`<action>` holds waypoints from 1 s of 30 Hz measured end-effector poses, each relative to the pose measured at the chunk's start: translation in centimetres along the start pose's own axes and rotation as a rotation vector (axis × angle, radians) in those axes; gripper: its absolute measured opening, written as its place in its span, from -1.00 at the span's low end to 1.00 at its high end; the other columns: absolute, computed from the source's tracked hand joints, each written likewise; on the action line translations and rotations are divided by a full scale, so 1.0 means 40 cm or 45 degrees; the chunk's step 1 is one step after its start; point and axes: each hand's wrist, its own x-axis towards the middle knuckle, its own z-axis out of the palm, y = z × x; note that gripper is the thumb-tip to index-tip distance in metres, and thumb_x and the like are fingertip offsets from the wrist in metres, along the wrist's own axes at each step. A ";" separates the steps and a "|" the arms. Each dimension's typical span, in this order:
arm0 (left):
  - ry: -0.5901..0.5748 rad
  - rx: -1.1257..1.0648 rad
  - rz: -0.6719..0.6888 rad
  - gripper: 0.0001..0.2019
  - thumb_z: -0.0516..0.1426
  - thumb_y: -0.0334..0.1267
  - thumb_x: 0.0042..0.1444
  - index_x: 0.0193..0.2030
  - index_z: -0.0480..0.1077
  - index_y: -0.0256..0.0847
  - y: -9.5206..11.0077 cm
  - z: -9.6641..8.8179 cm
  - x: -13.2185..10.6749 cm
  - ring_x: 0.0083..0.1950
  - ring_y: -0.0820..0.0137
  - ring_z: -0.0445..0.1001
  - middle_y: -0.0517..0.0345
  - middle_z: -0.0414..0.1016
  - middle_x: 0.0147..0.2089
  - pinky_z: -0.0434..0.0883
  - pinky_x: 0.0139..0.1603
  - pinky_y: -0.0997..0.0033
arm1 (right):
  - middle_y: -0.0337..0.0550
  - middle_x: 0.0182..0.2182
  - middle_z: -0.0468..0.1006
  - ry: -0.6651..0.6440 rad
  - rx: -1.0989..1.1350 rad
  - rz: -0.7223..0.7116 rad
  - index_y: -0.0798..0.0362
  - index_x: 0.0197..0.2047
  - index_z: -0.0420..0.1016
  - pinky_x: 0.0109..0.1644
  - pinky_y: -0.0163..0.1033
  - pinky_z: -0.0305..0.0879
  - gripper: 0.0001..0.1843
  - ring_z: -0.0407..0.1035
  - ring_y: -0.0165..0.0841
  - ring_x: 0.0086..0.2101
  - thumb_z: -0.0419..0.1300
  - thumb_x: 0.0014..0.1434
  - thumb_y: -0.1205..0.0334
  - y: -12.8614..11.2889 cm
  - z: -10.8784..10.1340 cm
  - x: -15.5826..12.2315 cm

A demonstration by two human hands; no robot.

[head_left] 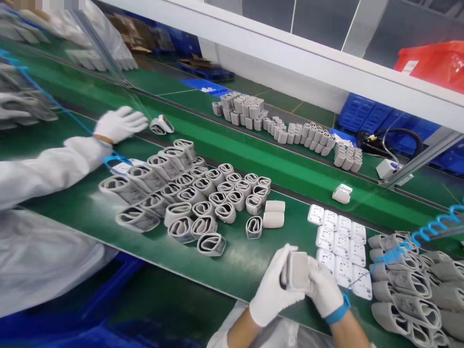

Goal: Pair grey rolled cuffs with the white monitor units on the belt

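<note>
Both of my gloved hands are at the front edge of the green bench, closed around one grey rolled cuff (298,271). My left hand (270,292) grips its left side, with the thumb up along the edge. On the other side my right hand (324,289), with a blue band at the wrist, holds the cuff's right edge; its fingertips are partly hidden. Just right of my hands lie rows of white device housings (340,245). Left of them stand many rolled cuffs (203,208), and two pale cuffs (274,220) lie close by.
A co-worker's gloved hand (121,124) reaches near a cuff with a white device (162,125) on the green conveyor (290,169). More grey cuffs (406,285) are piled at right, under a coiled blue cord (435,227). Cuff stacks (242,111) line the far side.
</note>
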 end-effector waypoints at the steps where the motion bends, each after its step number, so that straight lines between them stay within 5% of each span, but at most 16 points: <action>1: 0.040 -0.044 0.006 0.11 0.55 -0.11 0.03 0.68 0.18 0.02 -0.003 0.002 0.002 0.63 -0.22 0.27 -0.18 0.27 0.63 0.22 0.67 -0.30 | 0.04 -0.09 0.76 0.019 -0.103 -0.099 0.02 0.05 0.74 0.09 0.08 0.67 -0.42 0.68 0.02 -0.03 0.55 0.18 -0.25 -0.038 0.000 0.020; 4: 0.116 -0.214 -0.077 0.03 0.42 0.02 0.25 0.73 0.01 0.06 -0.005 0.004 0.019 0.65 -0.13 0.25 -0.16 0.15 0.70 0.21 0.69 -0.27 | 0.01 0.06 0.74 0.179 -0.567 -0.569 -0.04 0.09 0.73 0.34 0.06 0.53 -0.55 0.59 0.00 0.16 0.37 0.38 -0.20 -0.197 -0.006 0.112; 6: 0.154 -0.348 -0.180 -0.10 0.27 0.13 0.41 0.74 0.00 0.03 0.000 0.002 0.033 0.61 -0.06 0.34 -0.18 0.20 0.68 0.26 0.67 -0.19 | -0.03 0.12 0.72 0.442 -0.970 -0.858 -0.07 0.17 0.68 0.46 0.09 0.41 -0.57 0.53 -0.03 0.23 0.26 0.44 -0.13 -0.318 -0.016 0.205; 8: 0.189 -0.488 -0.254 -0.17 0.16 0.24 0.46 0.72 0.09 -0.04 0.005 0.000 0.044 0.53 -0.05 0.45 -0.22 0.31 0.62 0.30 0.64 -0.17 | -0.03 0.21 0.68 0.613 -1.426 -0.878 -0.05 0.25 0.62 0.53 0.11 0.31 -0.56 0.47 -0.08 0.30 0.08 0.51 0.00 -0.426 -0.027 0.315; 13: 0.241 -0.657 -0.262 -0.15 0.18 0.36 0.39 0.63 0.30 -0.12 -0.014 0.003 0.052 0.38 -0.11 0.59 -0.29 0.52 0.46 0.36 0.58 -0.28 | 0.10 0.07 0.70 0.656 -1.594 -0.778 0.05 0.15 0.68 0.47 0.04 0.33 -0.62 0.51 -0.05 0.22 0.13 0.43 0.15 -0.545 -0.035 0.528; 18: 0.248 -0.731 -0.263 -0.17 0.25 0.33 0.34 0.57 0.39 -0.14 -0.057 0.007 0.062 0.30 -0.11 0.64 -0.31 0.59 0.38 0.38 0.55 -0.28 | 0.14 0.28 0.59 0.660 -1.667 -0.745 -0.01 0.34 0.59 0.57 0.32 0.15 -0.50 0.30 0.09 0.43 0.11 0.41 0.20 -0.490 -0.024 0.560; 21: 0.252 -0.722 -0.280 -0.18 0.26 0.32 0.34 0.55 0.41 -0.17 -0.061 0.006 0.065 0.28 -0.08 0.65 -0.33 0.58 0.39 0.41 0.53 -0.25 | 0.05 0.46 0.44 0.407 -1.715 -0.795 -0.06 0.45 0.51 0.65 0.38 -0.05 -0.41 0.12 0.08 0.54 0.14 0.41 0.14 -0.407 0.013 0.550; 26: 0.271 -0.587 -0.312 -0.19 0.22 0.36 0.36 0.53 0.41 -0.17 -0.023 0.001 0.053 0.32 -0.05 0.63 -0.32 0.50 0.47 0.44 0.52 -0.17 | -0.06 0.45 0.50 -0.208 -1.701 -0.776 -0.11 0.47 0.52 0.61 0.11 0.21 -0.30 0.36 -0.05 0.44 0.36 0.29 0.05 -0.249 0.118 0.541; 30: 0.332 -0.407 -0.238 -0.30 0.22 0.27 0.41 0.54 0.38 -0.04 0.004 0.000 0.043 0.50 -0.03 0.47 -0.18 0.26 0.65 0.44 0.53 -0.07 | 0.18 0.40 0.52 -0.228 -1.661 -0.653 0.10 0.50 0.46 0.54 0.18 0.30 -0.27 0.43 0.06 0.38 0.32 0.31 0.13 -0.191 0.138 0.514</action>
